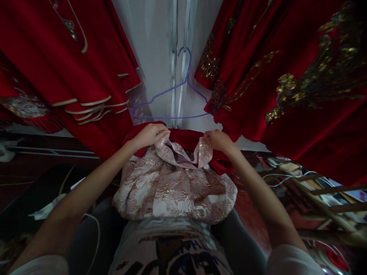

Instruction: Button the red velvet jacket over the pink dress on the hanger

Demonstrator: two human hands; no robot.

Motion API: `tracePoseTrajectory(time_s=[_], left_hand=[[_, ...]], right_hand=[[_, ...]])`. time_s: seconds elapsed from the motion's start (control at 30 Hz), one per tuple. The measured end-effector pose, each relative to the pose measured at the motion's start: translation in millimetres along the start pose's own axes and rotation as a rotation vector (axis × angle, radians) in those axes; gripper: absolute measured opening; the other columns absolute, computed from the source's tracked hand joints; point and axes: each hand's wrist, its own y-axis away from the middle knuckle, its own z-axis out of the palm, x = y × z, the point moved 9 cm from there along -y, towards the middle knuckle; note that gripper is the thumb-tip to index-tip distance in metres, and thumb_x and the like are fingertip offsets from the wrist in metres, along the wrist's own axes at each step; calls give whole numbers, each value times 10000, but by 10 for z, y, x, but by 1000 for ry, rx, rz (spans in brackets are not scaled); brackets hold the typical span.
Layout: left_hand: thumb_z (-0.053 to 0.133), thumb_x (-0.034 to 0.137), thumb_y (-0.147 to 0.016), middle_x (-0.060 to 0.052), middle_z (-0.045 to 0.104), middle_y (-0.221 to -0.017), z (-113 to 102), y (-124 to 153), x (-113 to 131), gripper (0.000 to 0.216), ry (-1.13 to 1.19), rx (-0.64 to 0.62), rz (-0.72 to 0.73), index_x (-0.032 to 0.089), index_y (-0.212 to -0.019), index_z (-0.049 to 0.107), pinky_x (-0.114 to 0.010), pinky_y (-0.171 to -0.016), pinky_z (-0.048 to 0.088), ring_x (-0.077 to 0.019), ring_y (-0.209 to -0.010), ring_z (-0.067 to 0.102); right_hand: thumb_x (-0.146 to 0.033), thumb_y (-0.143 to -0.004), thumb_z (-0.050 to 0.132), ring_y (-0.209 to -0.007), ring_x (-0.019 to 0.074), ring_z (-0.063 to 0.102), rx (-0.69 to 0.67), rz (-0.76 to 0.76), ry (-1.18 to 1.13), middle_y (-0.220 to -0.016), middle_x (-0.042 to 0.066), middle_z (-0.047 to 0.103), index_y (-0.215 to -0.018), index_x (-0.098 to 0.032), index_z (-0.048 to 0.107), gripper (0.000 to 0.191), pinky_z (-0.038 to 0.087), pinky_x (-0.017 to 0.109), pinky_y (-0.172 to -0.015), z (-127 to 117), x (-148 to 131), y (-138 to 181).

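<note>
A pale pink brocade garment [174,187] with a shiny raised pattern lies bunched across my lap. Its turned-up edge, which looks like a collar or neckline, stretches between my two hands. My left hand [153,135] grips that edge at its left end, fingers pinched together. At the right end, my right hand [218,140] holds the same edge between thumb and fingers. Red cloth [186,138] lies just beyond the brocade, behind both hands. A purple hanger [172,89] hangs in front of the pale doors, apart from my hands.
Red garments with pale trim [94,88] hang at the left, and red garments with gold sequins [286,76] hang at the right. Pale cabinet doors [151,49] stand behind. A wooden rack [323,206] holding flat items is at the lower right. A white cable [97,229] runs at the left.
</note>
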Motion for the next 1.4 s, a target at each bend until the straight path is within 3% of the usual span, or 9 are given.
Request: tracePoseTrajectory(time_s=[0.13,0.27,0.33,0.43,0.6,0.7,0.83,1.23,1.4], left_hand=[[431,354,-968,-79,684,-1168,264,-285,501,334,-92,-58,238,190,-995,720,-394,-1042,429,-196,-1120,606],[497,340,-941,-61,514,-1435,263,-529,400,275,-189,46,218,196,-887,724,-606,-1179,124,-284,-1405,336],[518,332,-926,-68,448,-1491,288,-593,285,264,-214,46,177,186,-841,720,-662,-1154,64,-321,-1443,254],[511,327,-927,-86,421,-1507,340,-571,241,263,-217,13,152,187,-850,719,-658,-1136,110,-313,-1409,320],[469,360,-956,-55,494,-1450,242,-367,352,296,-208,50,130,215,-874,713,-586,-1099,208,-269,-1290,454],[453,373,-967,-44,533,-1412,164,-285,383,313,-193,91,118,226,-869,711,-555,-1091,204,-252,-1268,467],[434,387,-979,-32,564,-1377,123,-257,399,306,-190,136,115,248,-941,704,-525,-1080,211,-229,-1240,486],[456,390,-970,-31,568,-1370,138,-257,390,291,-160,124,121,251,-926,708,-516,-1075,192,-232,-1232,492],[456,406,-969,-28,583,-1353,171,-326,418,312,-69,111,119,241,-885,706,-490,-1058,222,-225,-1211,509]], right_hand=[[-327,-933,480,-977,331,626,165,-167,93,-935,173,717,-978,-167,728,299,492,427,-786,-339,-583,172],[-308,-941,469,-1132,318,567,331,-262,45,-1173,140,673,-976,-180,710,275,426,498,-965,-646,-620,127],[-313,-942,471,-1244,311,510,406,-281,1,-1309,115,611,-970,-191,703,263,305,553,-1089,-740,-436,20],[-338,-940,468,-1393,343,361,486,-254,-42,-1414,91,534,-936,-204,692,262,113,651,-1142,-781,32,-168],[-349,-901,513,-1429,414,277,372,-80,-8,-1423,103,526,-859,-193,693,242,-9,729,-1108,-596,930,-375],[-336,-889,518,-1428,416,278,348,-30,55,-1405,117,541,-836,-183,699,243,-23,717,-1119,-545,1230,-358],[-322,-889,503,-1424,400,294,370,-26,104,-1373,111,567,-841,-190,706,247,-25,710,-1128,-541,1334,-310],[-363,-905,476,-1360,352,414,478,-74,-46,-1326,84,606,-923,-233,686,248,24,699,-1123,-665,1281,-216],[-447,-927,445,-1171,341,546,585,-94,-111,-1171,103,672,-939,-238,680,314,252,641,-1059,-922,986,-186]])
